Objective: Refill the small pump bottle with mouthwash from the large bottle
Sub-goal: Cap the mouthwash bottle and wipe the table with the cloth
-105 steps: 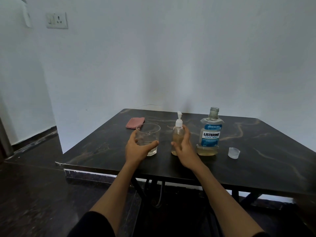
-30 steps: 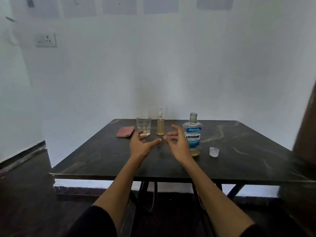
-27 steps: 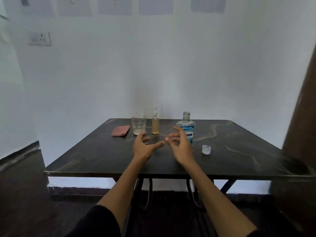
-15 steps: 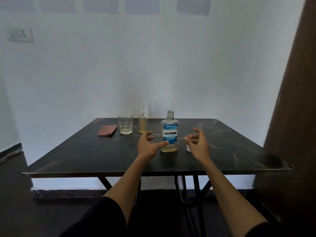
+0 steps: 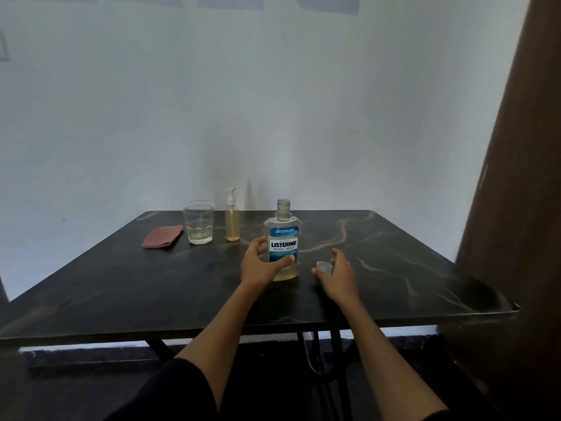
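Note:
The large mouthwash bottle [image 5: 283, 229] stands uncapped near the middle of the dark table [image 5: 121, 284], with a little yellowish liquid at its bottom. My left hand [image 5: 262, 265] wraps its lower left side, thumb across the label. The bottle's small clear cap [image 5: 323, 265] sits just right of it, and my right hand [image 5: 338, 275] closes on the cap with thumb and fingers. The small pump bottle [image 5: 232, 223], filled with yellowish liquid and with its white pump on, stands farther back, to the left of the large bottle.
A drinking glass [image 5: 198, 224] with a trace of liquid stands left of the pump bottle. A folded pink cloth [image 5: 163, 236] lies further left. A brown panel [image 5: 516, 208] rises at the right, close to the table's corner. A white wall is behind.
The view has drawn back and swung right. My hands left the glass and pump bottle; the left has come onto the large bottle and the right has reached the cap.

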